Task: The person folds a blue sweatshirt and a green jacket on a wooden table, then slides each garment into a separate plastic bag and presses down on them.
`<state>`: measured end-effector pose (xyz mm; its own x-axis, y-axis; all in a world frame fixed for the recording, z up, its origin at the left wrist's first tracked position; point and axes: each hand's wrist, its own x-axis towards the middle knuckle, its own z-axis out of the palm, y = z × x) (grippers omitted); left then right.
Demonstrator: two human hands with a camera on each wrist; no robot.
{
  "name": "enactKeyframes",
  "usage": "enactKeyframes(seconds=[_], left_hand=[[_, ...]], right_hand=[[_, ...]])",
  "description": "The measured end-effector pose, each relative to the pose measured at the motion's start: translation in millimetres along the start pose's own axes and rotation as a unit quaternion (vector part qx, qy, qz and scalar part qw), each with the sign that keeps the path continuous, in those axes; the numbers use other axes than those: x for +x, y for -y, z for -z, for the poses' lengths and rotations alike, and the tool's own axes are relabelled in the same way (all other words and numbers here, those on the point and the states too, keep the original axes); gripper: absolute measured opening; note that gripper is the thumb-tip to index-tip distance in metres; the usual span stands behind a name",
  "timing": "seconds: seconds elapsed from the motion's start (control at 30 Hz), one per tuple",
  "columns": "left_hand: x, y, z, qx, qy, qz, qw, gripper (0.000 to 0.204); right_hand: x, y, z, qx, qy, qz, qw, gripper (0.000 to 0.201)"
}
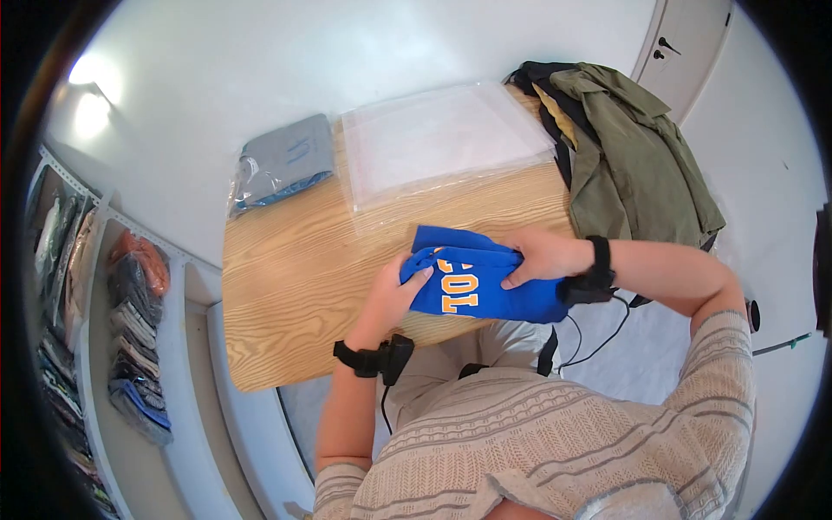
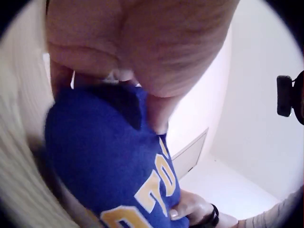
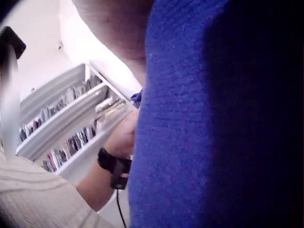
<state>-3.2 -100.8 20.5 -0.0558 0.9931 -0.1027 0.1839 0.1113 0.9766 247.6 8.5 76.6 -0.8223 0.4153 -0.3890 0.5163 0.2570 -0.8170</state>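
A folded blue garment (image 1: 507, 303) with orange and white letters is held up over the front edge of the wooden table. My left hand (image 1: 392, 290) grips its left end, the thumb lying on the printed face. At the opposite end my right hand (image 1: 548, 258) holds the cloth, thumb on the front and the other fingers hidden behind it. In the left wrist view the garment (image 2: 104, 147) bulges below the palm, its lettering facing outward. Blue fabric (image 3: 173, 118) fills much of the right wrist view and hides most of that hand.
On the wooden table (image 1: 286, 303) lie a bagged grey garment (image 1: 290, 160) and a stack of clear plastic bags (image 1: 442, 139). An olive jacket (image 1: 637, 165) is heaped at the right edge. Shelves (image 1: 95, 286) of packed clothes stand left. Cables (image 1: 607, 341) trail from the wrist cameras.
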Motion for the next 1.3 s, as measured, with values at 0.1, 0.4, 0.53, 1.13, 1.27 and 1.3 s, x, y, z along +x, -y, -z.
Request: enactKeyframes(seconds=[0.1,0.4,0.53,1.13,1.27,1.3], left_hand=[[-10,13,24,0.036,-0.029,-0.189,0.981,0.044],[30,33,71,0.508,0.004,-0.092,0.856,0.066],[30,24,64,0.506,0.006,-0.07,0.86,0.067],[-2,-28,2,0.516,0.159,-0.111,0.834,0.044],[-8,-38,-8,0.309,0.238,-0.162,0.906,0.044],[-5,-38,-3,0.308,0.238,-0.16,0.907,0.044]], right_hand=[[-42,2,-16,0.218,-0.103,0.061,0.969,0.05],[-61,-86,-21,0.558,-0.453,0.2,0.665,0.051],[-62,-125,-34,0.629,-0.442,0.222,0.6,0.052],[-64,-127,-38,0.631,-0.419,0.232,0.61,0.049],[-65,-127,-39,0.632,-0.415,0.238,0.609,0.049],[-65,-128,-39,0.632,-0.412,0.237,0.612,0.049]])
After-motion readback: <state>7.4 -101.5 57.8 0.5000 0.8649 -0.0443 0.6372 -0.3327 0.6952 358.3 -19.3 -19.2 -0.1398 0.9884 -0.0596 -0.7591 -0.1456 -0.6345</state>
